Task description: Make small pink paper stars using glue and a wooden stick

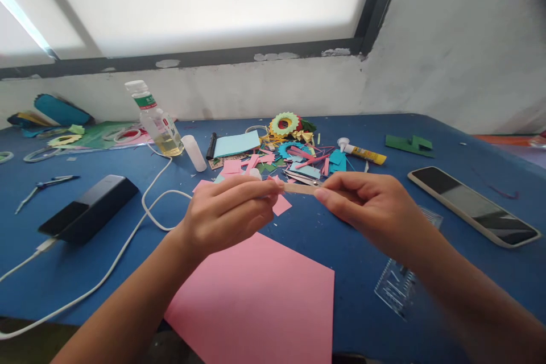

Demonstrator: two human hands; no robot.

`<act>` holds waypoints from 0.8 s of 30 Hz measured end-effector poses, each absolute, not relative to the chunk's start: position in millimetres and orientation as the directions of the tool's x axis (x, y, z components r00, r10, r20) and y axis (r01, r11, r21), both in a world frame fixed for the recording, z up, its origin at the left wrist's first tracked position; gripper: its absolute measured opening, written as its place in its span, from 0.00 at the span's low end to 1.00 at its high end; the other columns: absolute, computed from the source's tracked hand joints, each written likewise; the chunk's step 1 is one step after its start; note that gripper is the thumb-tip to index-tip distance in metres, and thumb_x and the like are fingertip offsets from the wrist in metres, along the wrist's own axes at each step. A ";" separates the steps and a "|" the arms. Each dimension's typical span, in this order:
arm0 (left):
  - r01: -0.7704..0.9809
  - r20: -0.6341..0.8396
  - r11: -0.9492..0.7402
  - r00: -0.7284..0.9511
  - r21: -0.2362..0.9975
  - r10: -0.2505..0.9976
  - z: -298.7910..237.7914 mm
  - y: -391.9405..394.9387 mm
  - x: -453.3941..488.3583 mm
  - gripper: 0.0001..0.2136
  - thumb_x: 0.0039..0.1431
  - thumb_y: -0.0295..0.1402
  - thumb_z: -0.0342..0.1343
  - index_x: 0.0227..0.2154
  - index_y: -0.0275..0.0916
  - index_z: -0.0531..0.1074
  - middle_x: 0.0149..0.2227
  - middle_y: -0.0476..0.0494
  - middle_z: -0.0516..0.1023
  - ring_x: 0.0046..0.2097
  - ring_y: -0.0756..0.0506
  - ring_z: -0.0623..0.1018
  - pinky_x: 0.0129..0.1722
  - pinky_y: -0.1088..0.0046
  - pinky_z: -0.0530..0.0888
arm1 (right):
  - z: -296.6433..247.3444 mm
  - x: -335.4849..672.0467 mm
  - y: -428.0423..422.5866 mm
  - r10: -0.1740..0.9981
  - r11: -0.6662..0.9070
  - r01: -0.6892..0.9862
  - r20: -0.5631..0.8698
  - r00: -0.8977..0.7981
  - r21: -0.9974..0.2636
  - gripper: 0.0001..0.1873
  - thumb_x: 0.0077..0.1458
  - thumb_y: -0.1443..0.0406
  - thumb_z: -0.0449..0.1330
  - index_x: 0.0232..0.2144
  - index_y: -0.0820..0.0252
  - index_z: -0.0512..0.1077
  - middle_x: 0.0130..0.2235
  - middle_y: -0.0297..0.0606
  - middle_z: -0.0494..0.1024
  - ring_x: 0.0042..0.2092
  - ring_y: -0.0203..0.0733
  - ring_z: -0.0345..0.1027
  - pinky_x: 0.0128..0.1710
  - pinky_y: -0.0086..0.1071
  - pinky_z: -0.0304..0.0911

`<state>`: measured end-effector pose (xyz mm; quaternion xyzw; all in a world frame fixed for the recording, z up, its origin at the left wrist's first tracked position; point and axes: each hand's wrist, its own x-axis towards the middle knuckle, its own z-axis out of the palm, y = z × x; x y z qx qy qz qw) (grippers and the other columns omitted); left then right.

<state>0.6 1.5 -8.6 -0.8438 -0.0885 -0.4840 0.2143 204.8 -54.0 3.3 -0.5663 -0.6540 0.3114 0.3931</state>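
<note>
A narrow flat tan strip [298,188] is stretched level between my two hands above the table. Its left end is pinched in the fingertips of my left hand [234,210]. At the other end, the thumb and forefinger of my right hand [367,199] are closed on it. Scissor blades [298,176] show just behind the strip, their handles hidden by my right hand. Below my hands, a large pink sheet of paper [273,296] lies on the blue table [354,273], reaching past its front edge.
Coloured paper scraps [267,159] pile up behind my hands. A glass bottle [160,125], white bottle [194,153], and glue tube [367,154] stand or lie around them. At left are a black device [91,205] with white cable [128,244] and a compass [45,185]; a phone [473,205] lies right.
</note>
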 end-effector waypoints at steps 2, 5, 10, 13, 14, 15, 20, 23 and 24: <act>0.362 0.863 -0.894 0.503 -0.264 -0.051 -7.7 0.8 0.7 0.09 0.43 0.20 0.64 0.22 0.38 0.70 0.30 0.51 0.81 0.27 0.52 0.78 0.26 0.79 0.78 | 3.0 205.0 -54.9 0.987 0.153 0.498 0.157 -0.033 -0.853 0.15 0.50 0.55 0.56 0.20 0.59 0.68 0.15 0.27 0.54 0.18 0.29 0.44 0.14 0.27 0.40; 0.363 0.879 -0.897 0.473 -0.254 -0.057 -6.2 0.2 0.8 0.10 0.44 0.21 0.64 0.21 0.40 0.68 0.29 0.52 0.81 0.26 0.52 0.79 0.25 0.79 0.78 | 3.4 205.9 -56.3 0.989 0.135 0.490 0.149 -0.012 -0.861 0.15 0.49 0.55 0.57 0.20 0.59 0.69 0.15 0.27 0.55 0.18 0.29 0.45 0.15 0.27 0.40; 0.344 0.912 -0.919 0.407 -0.194 -0.040 -7.0 0.4 2.3 0.10 0.43 0.20 0.64 0.23 0.39 0.69 0.30 0.51 0.81 0.28 0.51 0.79 0.26 0.78 0.79 | 3.4 214.4 -53.4 0.981 0.169 0.322 0.189 0.032 -0.932 0.16 0.50 0.56 0.58 0.17 0.57 0.65 0.16 0.28 0.53 0.19 0.30 0.43 0.15 0.28 0.39; 0.257 0.950 -0.965 0.287 0.049 0.125 -9.2 -3.1 5.9 0.10 0.44 0.19 0.62 0.26 0.40 0.71 0.31 0.50 0.81 0.31 0.49 0.80 0.28 0.74 0.80 | 1.6 218.8 -46.9 0.965 0.209 0.144 0.228 0.130 -0.967 0.18 0.51 0.54 0.58 0.18 0.57 0.63 0.19 0.28 0.53 0.21 0.30 0.44 0.17 0.28 0.41; 0.203 0.946 -0.962 0.232 0.182 0.228 -10.0 -5.1 7.7 0.10 0.45 0.19 0.62 0.27 0.40 0.72 0.32 0.49 0.81 0.32 0.48 0.80 0.28 0.74 0.80 | 0.6 218.6 -44.7 0.960 0.226 0.105 0.240 0.147 -0.968 0.19 0.52 0.53 0.57 0.18 0.58 0.61 0.19 0.28 0.52 0.21 0.30 0.43 0.17 0.28 0.41; 0.138 0.920 -0.936 0.184 0.324 0.345 -10.7 -7.1 9.5 0.09 0.46 0.19 0.61 0.26 0.40 0.72 0.33 0.48 0.81 0.33 0.48 0.80 0.27 0.74 0.80 | -0.6 217.3 -42.8 0.958 0.237 0.072 0.246 0.149 -0.969 0.20 0.53 0.52 0.55 0.17 0.58 0.59 0.19 0.28 0.52 0.21 0.30 0.42 0.17 0.28 0.42; -0.110 0.656 -0.647 0.158 0.754 0.738 -14.5 -11.8 17.0 0.04 0.53 0.24 0.58 0.25 0.38 0.71 0.37 0.45 0.80 0.31 0.47 0.81 0.16 0.82 0.77 | -11.7 200.0 -41.5 0.983 0.183 0.015 0.183 0.008 -0.983 0.23 0.56 0.48 0.49 0.19 0.57 0.53 0.19 0.26 0.52 0.20 0.30 0.46 0.18 0.28 0.49; -0.162 0.580 -0.556 0.222 0.815 0.784 -16.1 -10.2 19.8 0.05 0.54 0.24 0.57 0.25 0.37 0.71 0.37 0.42 0.80 0.29 0.46 0.81 0.16 0.81 0.77 | -18.7 190.3 -44.5 0.987 0.148 0.017 0.146 -0.066 -0.989 0.22 0.55 0.47 0.50 0.23 0.56 0.55 0.22 0.27 0.56 0.22 0.30 0.51 0.21 0.27 0.53; -0.180 0.549 -0.519 0.242 0.836 0.800 -16.3 -9.8 20.7 0.05 0.53 0.24 0.57 0.24 0.36 0.71 0.36 0.42 0.80 0.29 0.47 0.81 0.15 0.81 0.77 | -20.1 188.5 -45.1 0.987 0.143 0.002 0.143 -0.075 -0.990 0.21 0.54 0.47 0.51 0.23 0.56 0.55 0.22 0.27 0.56 0.22 0.30 0.52 0.21 0.27 0.54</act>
